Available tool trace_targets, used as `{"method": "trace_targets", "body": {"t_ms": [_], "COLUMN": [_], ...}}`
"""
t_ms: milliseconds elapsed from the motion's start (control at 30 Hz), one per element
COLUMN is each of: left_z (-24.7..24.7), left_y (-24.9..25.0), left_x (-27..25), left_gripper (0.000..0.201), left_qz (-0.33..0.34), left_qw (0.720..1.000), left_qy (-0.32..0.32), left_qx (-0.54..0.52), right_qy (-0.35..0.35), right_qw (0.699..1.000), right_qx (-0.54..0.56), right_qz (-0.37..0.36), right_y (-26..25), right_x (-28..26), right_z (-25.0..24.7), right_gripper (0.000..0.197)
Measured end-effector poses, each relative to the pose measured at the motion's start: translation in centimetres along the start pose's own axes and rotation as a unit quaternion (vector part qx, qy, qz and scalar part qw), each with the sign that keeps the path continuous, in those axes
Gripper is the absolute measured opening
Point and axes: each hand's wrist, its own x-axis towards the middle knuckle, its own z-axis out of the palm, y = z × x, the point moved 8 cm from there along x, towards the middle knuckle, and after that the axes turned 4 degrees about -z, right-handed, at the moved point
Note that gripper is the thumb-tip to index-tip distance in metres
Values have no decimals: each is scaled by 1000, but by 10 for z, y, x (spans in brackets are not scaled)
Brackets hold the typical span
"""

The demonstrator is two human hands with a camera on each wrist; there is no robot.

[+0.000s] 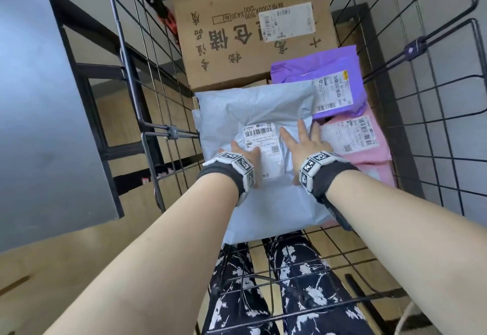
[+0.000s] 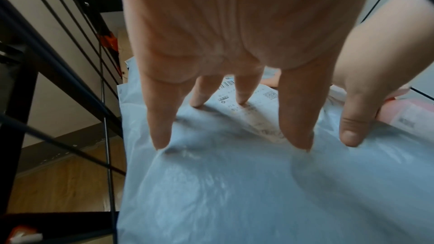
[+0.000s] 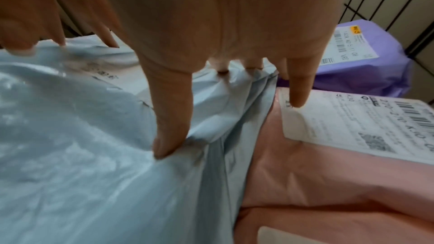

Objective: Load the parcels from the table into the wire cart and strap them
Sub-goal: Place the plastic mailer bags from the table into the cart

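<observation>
Pressing down with both hands, the person flattens the grey bag (image 1: 253,113) inside the cart (image 1: 147,92). The left hand (image 1: 246,154) has straight, spread fingers (image 2: 162,118) whose tips push into the plastic near its label; nothing is gripped. The right hand (image 1: 303,142) is also flat and spread, most fingers (image 3: 171,118) on the grey bag and the little finger touching the pink bag (image 1: 369,150) beside it.

What could go wrong: the grey bag hangs over the near edge of the cart, so I judge it may slide out toward the legs when the hands lift, because the plastic is smooth. It may also spring up again and trouble the strap.

Counted in the cart: one box (image 1: 253,45) at the far end, one grey bag, one purple bag (image 1: 316,71), one pink bag. I see no strap. The surface (image 1: 39,97) at the left shows no parcels in this view.
</observation>
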Motion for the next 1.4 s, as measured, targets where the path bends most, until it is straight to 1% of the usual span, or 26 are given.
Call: {"method": "trace_targets", "body": {"t_ms": [67,133,200,233,267,333,467,567,633,767,833,900,1000,1067,1233,1300,1400], "left_z": [-8,-7,-10,-14,-19,-30,-60,-81,-92,-98,-98,-95,-88,-75,-23,0,33], "left_y": [3,5,8,8,8,7,2,-2,-8,-34,-48,-74,-121,-161,-282,-336,-415], "left_x": [-11,-18,-31,-35,-42,-58,-94,-127,-150,-188,-201,-223,-256,-277,-323,-338,-365], "left_gripper": [71,65,62,60,58,56,50,43,40,41,41,38,35,37,36,36,36], "left_qz": [16,19,31,42,52,63,60,59,64,55,43,38,33,20,-12,-30,-67], "left_qw": [1000,999,999,998,997,996,989,978,971,963,963,958,943,936,922,911,893], "left_qy": [9,0,13,31,48,70,129,184,213,249,251,271,314,331,349,364,385], "left_qx": [25,33,36,27,23,8,-48,-78,-85,-85,-86,-89,-109,-121,-169,-189,-222], "right_qy": [7,40,96,115,122,122,131,138,159,199,200,226,282,291,302,311,317], "right_qw": [1000,999,994,991,989,988,983,983,980,974,974,967,949,949,947,942,934], "right_qx": [8,25,48,60,71,84,129,116,116,107,106,116,131,114,56,24,5], "right_qz": [-2,5,19,29,36,34,25,32,35,17,16,-2,-46,-51,-92,-123,-164], "right_y": [1,3,6,7,8,4,1,-2,-8,-39,-53,-78,-130,-172,-303,-361,-443], "right_x": [-4,-9,-17,-23,-29,-39,-67,-91,-112,-147,-153,-175,-213,-231,-266,-278,-298], "right_z": [-6,-16,-30,-38,-44,-57,-83,-99,-115,-146,-155,-165,-181,-183,-171,-166,-157], "right_gripper": [114,102,75,60,49,36,28,31,32,33,34,33,29,27,27,30,30]}}
